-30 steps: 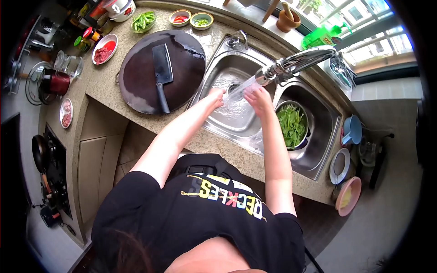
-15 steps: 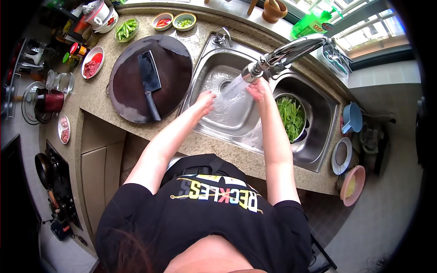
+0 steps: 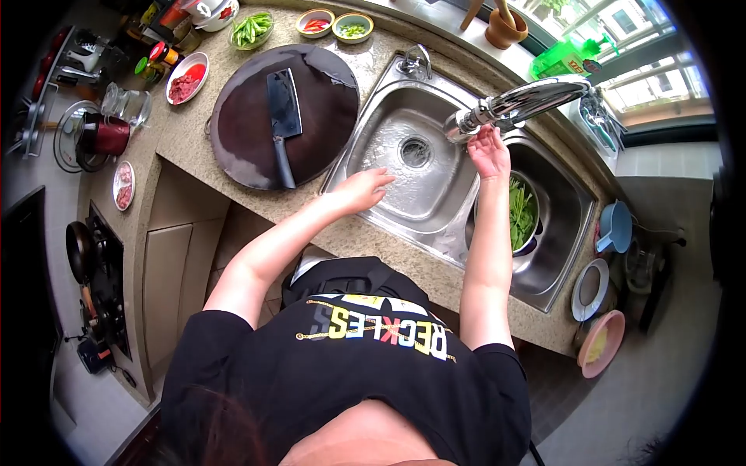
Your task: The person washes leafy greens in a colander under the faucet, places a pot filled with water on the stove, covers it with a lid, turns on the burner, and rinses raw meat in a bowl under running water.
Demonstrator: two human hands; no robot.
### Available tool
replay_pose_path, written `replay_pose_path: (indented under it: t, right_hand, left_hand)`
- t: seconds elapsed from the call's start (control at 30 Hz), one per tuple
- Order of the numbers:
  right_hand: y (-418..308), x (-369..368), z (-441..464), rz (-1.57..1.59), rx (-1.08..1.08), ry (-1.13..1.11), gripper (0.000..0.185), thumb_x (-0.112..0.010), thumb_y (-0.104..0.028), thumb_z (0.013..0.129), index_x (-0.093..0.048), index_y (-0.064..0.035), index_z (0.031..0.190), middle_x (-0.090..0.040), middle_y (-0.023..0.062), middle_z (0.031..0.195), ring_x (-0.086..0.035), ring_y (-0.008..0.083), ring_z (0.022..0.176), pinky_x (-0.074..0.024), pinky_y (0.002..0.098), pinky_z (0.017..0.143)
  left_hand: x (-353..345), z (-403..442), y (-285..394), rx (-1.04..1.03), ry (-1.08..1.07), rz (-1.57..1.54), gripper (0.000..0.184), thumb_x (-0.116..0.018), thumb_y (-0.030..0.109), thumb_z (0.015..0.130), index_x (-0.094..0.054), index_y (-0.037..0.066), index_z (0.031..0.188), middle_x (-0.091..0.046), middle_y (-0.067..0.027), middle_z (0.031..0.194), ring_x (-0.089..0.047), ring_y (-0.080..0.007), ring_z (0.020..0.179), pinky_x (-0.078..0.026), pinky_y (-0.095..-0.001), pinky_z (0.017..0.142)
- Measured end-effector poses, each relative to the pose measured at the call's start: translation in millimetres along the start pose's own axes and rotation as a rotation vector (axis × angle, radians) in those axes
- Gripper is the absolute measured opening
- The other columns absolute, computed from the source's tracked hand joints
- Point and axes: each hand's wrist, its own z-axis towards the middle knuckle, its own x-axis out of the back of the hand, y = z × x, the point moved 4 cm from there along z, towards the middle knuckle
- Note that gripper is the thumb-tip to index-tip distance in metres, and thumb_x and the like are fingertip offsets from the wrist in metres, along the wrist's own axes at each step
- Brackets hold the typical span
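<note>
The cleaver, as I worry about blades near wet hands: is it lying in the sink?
No, the cleaver lies on the round dark board, beside the sink.

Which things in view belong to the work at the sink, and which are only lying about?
Seemingly part of it:
faucet head, beside the right hand
left basin, left hand above its near edge

Lying about:
cleaver, on the round board
leafy greens, in the other basin
green bottle, by the window

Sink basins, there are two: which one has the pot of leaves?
The right-hand basin, nearer the blue scoop, holds the pot of green leaves. The left basin shows its round drain.
</note>
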Motion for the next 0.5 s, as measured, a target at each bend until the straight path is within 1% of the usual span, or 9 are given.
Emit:
replay_pose_path:
  t: [0.03,0.13,0.17,0.27,0.33,0.37,0.4,0.47,0.5]
  right_hand:
    - [3.0,2.9,-1.2,-0.117,0.071,0.064,0.022,-0.055,-0.022,0.092,-0.059,-0.0045,0.104,-0.063,0.0070,0.098,-0.058,0.0227,0.096,-0.0462,0.0395,0.088]
    - [25.4,7.7,-17.9,-0.541,0.050,0.143,0.027,-0.054,-0.022,0.092,-0.054,-0.0063,0.114,-0.061,0.0112,0.105,-0.058,0.0243,0.099,-0.0471,0.0431,0.088]
    - [42.0,4.7,-33.9,-0.736,-0.046,0.201,0.029,-0.054,-0.022,0.091,-0.054,-0.0054,0.115,-0.062,0.0123,0.105,-0.059,0.0257,0.098,-0.0480,0.0440,0.086]
    - [88.1,50.8,-64.8,-2.232,-0.096,-0.018,0.039,-0.066,-0.022,0.079,-0.059,-0.0062,0.114,-0.066,0.0128,0.100,-0.063,0.0219,0.093,-0.0484,0.0358,0.080]
    - [107.2,69.4,-78.3,-2.093,-0.017,-0.213,0.038,-0.069,-0.021,0.076,-0.062,-0.0039,0.110,-0.067,0.0119,0.095,-0.063,0.0207,0.091,-0.0468,0.0329,0.082]
    - [120.3,49.8,-95.4,-1.507,-0.175,0.067,0.037,-0.068,-0.020,0.078,-0.061,-0.0047,0.112,-0.066,0.0100,0.097,-0.062,0.0203,0.092,-0.0466,0.0331,0.081]
    - [130.2,42.3,-110.8,-1.199,-0.289,0.238,0.034,-0.066,-0.020,0.081,-0.061,-0.0063,0.112,-0.065,0.0068,0.098,-0.061,0.0170,0.092,-0.0467,0.0319,0.079]
    - [143.4,56.0,-111.4,-2.122,0.041,-0.141,0.024,-0.063,-0.022,0.084,-0.064,-0.0083,0.104,-0.066,0.0095,0.092,-0.062,0.0193,0.090,-0.0468,0.0295,0.080]
    - [149.0,62.5,-109.7,-2.122,0.043,-0.163,0.024,-0.063,-0.022,0.084,-0.064,-0.0083,0.104,-0.066,0.0095,0.092,-0.062,0.0193,0.090,-0.0468,0.0295,0.080]
  left_hand:
    - [-1.5,-8.3,2.7,-0.096,0.162,0.035,0.029,-0.057,0.019,0.084,-0.062,0.007,0.110,-0.057,-0.0211,0.115,-0.055,-0.0350,0.106,-0.046,-0.0386,0.090]
    - [-8.6,-20.1,2.5,0.018,-0.016,0.156,0.018,-0.058,0.020,0.083,-0.064,0.003,0.084,-0.063,-0.0185,0.087,-0.060,-0.0349,0.087,-0.048,-0.0417,0.076]
    - [-12.4,-26.4,2.8,-0.035,0.133,0.070,0.025,-0.059,0.020,0.082,-0.058,0.001,0.066,-0.059,-0.0171,0.069,-0.058,-0.0360,0.074,-0.046,-0.0446,0.068]
    - [-17.2,-38.7,10.5,-0.031,0.137,0.104,0.020,-0.058,0.020,0.077,-0.061,0.002,0.070,-0.061,-0.0164,0.076,-0.060,-0.0345,0.078,-0.048,-0.0442,0.070]
    - [-12.7,-50.3,22.0,-0.080,0.198,0.108,0.015,-0.061,0.017,0.073,-0.059,0.003,0.077,-0.062,-0.0151,0.086,-0.059,-0.0337,0.085,-0.048,-0.0436,0.071]
    - [-13.6,-55.8,23.1,-0.142,0.136,0.173,0.021,-0.060,0.013,0.077,-0.060,0.008,0.098,-0.059,-0.0139,0.107,-0.057,-0.0327,0.095,-0.048,-0.0415,0.078]
    - [-14.2,-61.1,20.0,-0.114,0.164,0.180,0.021,-0.060,0.013,0.077,-0.060,0.008,0.098,-0.059,-0.0139,0.107,-0.057,-0.0327,0.095,-0.048,-0.0415,0.078]
    - [-18.8,-70.5,20.5,-0.224,0.238,0.142,0.040,-0.061,0.010,0.077,-0.057,0.012,0.117,-0.053,-0.0145,0.122,-0.054,-0.0319,0.107,-0.047,-0.0391,0.086]
    - [-17.0,-75.3,21.9,-0.194,0.245,0.158,0.048,-0.061,0.008,0.076,-0.054,0.015,0.124,-0.052,-0.0146,0.125,-0.054,-0.0303,0.111,-0.047,-0.0378,0.090]
